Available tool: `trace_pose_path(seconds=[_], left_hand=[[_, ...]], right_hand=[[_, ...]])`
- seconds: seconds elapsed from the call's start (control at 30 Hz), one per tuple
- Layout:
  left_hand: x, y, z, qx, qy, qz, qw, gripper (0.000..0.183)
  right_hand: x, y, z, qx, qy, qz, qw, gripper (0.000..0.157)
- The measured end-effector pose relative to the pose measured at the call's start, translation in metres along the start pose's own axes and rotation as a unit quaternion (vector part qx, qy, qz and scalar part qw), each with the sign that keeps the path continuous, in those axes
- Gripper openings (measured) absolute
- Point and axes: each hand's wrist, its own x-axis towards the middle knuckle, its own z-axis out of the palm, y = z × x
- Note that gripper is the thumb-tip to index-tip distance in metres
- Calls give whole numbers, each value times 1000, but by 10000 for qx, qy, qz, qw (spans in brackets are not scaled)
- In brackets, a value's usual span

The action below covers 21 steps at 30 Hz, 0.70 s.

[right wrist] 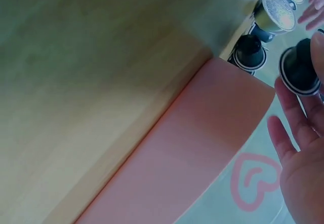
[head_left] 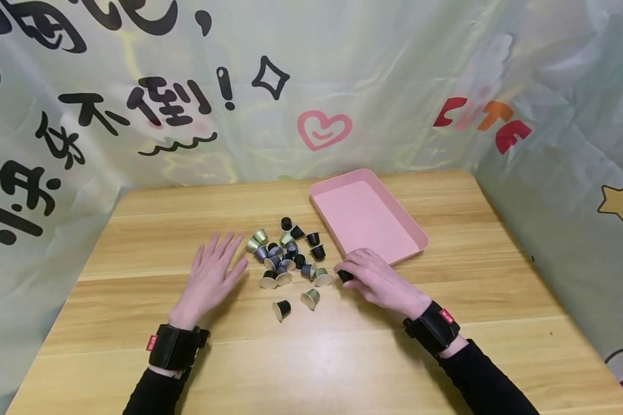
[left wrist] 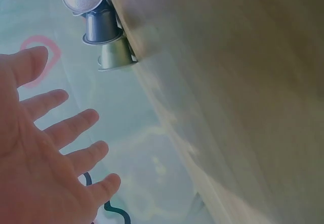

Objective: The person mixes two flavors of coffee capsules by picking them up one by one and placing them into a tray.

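Note:
My right hand [head_left: 374, 279] pinches a black coffee capsule [head_left: 345, 275] beside the near-left corner of a pink tray [head_left: 366, 213]. In the right wrist view the same black capsule [right wrist: 298, 67] sits between thumb and fingers. Left of the tray lies a loose cluster of coffee capsules [head_left: 291, 253] in black, blue-grey and pale green. A black capsule [head_left: 281, 310] and a green capsule [head_left: 310, 298] lie apart, nearer to me. My left hand [head_left: 210, 276] is spread with straight fingers left of the cluster and holds nothing.
The wooden table [head_left: 316, 369] meets a printed cloth backdrop [head_left: 384, 75] behind and on both sides. The raised rim of the pink tray [right wrist: 202, 128] stands close to my right hand. Both wrists wear black straps [head_left: 175, 347].

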Motion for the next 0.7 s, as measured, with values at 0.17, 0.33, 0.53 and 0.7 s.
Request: trace_pose_path(seconds=[0.17,0.33,0.53,0.7], left_hand=[[-1,2,1,35,-29,86,10000,60],[-3,3,2,9,-41,144,9999,59],[-5,4,2,2,-167,96,9998,59],[-5,3,2,19,-216,89,9997,59]], right_hand=[[1,2,-4,287,72,44,9996,34],[3,5,-8,434,205,75,9988,35],[8,7,-19,568,355,356,9971,26],[15,12,-31,566,470,477,9961,25]])
